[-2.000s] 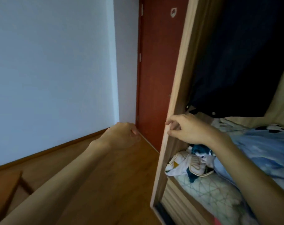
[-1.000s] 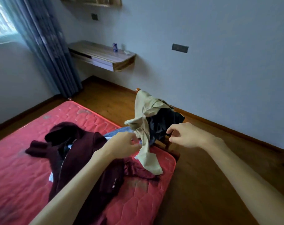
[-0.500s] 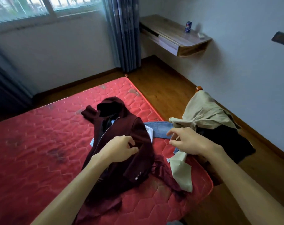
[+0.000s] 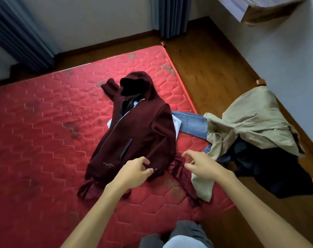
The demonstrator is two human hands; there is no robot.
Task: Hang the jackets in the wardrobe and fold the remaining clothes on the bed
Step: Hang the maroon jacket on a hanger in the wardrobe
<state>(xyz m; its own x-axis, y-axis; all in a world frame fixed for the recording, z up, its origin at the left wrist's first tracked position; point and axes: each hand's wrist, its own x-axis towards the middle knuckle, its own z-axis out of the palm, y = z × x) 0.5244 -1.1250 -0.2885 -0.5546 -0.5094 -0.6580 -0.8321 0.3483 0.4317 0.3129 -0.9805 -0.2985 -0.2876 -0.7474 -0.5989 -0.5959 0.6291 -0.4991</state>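
The maroon jacket (image 4: 137, 133) lay spread on the red mattress (image 4: 35, 140), over a white garment (image 4: 175, 124) and beside jeans (image 4: 191, 125) that ran under the beige and dark heap (image 4: 250, 126) at the mattress edge, so a careless lift could have dragged those pieces along. The left hand (image 4: 134, 173) and right hand (image 4: 204, 166) hovered at its hem, fingers loosely apart, gripping nothing; what lay beneath the jacket was hidden

Mattress (image 4: 44, 140): red quilted cloth, matt, w/ dull stained patches.
Maroon jacket (image 4: 146, 133): thick matt cloth; pocket trim (image 4: 126, 148) silvery.
Jeans (image 4: 191, 124): blue denim, faded.
Beige garment (image 4: 250, 126): thin matt cloth, creased.
Floor (image 4: 206, 68): wood, smooth, slight sheen.
Shelf (image 4: 259, 8): wood-grain, matt.
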